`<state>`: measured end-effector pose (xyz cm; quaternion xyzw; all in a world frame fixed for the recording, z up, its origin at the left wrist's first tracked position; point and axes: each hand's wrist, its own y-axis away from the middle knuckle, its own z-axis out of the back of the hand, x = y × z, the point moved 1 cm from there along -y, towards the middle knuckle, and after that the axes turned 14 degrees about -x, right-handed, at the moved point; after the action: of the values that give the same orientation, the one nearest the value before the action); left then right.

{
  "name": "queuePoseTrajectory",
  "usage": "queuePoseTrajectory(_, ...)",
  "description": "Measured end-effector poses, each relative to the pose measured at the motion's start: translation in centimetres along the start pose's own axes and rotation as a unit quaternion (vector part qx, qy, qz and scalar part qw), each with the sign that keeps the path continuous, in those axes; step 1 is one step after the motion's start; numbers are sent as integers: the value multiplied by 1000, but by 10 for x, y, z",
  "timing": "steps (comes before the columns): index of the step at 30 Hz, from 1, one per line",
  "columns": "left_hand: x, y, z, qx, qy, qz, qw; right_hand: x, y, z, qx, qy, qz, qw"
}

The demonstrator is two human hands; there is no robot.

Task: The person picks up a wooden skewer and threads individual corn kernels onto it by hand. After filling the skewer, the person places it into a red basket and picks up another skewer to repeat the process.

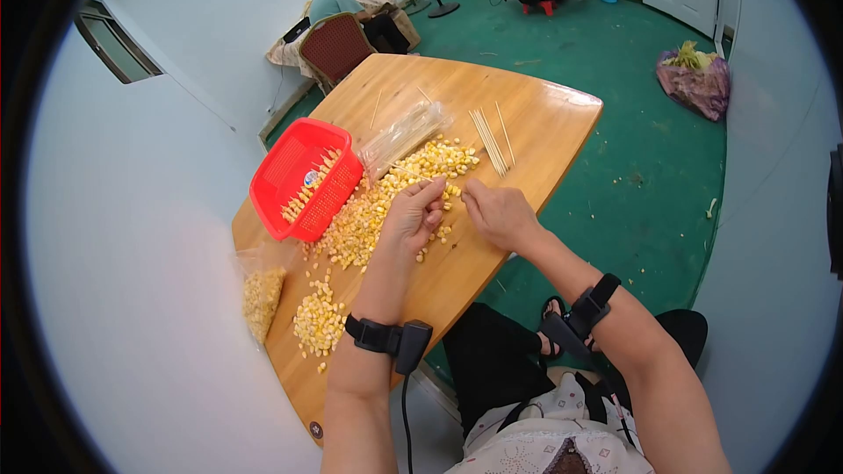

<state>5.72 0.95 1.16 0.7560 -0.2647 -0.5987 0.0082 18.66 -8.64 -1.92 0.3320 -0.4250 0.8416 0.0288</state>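
My left hand (416,214) is closed over the edge of a pile of yellow corn kernels (360,219), pinching a thin bamboo skewer (406,171) whose end sticks out to the upper left. Close beside it, my right hand (502,215) is closed too, thumb and forefinger pressed together facing the left hand's fingers. What lies in that pinch is too small to make out. Just beyond the hands, several loose bamboo skewers (488,142) lie on the wooden table (536,114). A clear plastic pack of skewers (404,139) rests behind the kernels.
A red plastic basket (279,167) at the left holds corn threaded on skewers (312,186). A bag of kernels (262,303) and a smaller kernel heap (319,320) are nearer me. Two people sit farther back, one on a chair (338,46). A purple bag (694,83) stands on the green floor.
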Motion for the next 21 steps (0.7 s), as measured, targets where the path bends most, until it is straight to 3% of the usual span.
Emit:
queuePoseTrajectory(4, 0, 1, -1, -14, 3, 2, 1000, -2, 0, -1, -4, -5, -3, 1000)
queuePoseTrajectory(7, -16, 13, -5, -100, -35, -40, 994, 0, -1, 0, -13, -1, -23, 1000)
queuePoseTrajectory(8, -19, 11, 2, -120, -86, -108, 983, 0, -2, 1, -18, 2, -32, 999)
queuePoseTrajectory(10, -25, -1, 24, -157, -186, -242, 939, 0, -3, 1, -19, 0, -35, 999)
queuePoseTrajectory(13, -26, -19, 51, -213, -397, -436, 779, -1, -2, 0, -41, -12, -37, 998)
queuePoseTrajectory(19, -30, -9, 52, -226, -528, -416, 705, -2, -2, -2, -61, 17, -51, 997)
queuePoseTrajectory(21, -31, -11, 55, -219, -537, -401, 710, -3, -2, -3, -67, 24, -54, 996)
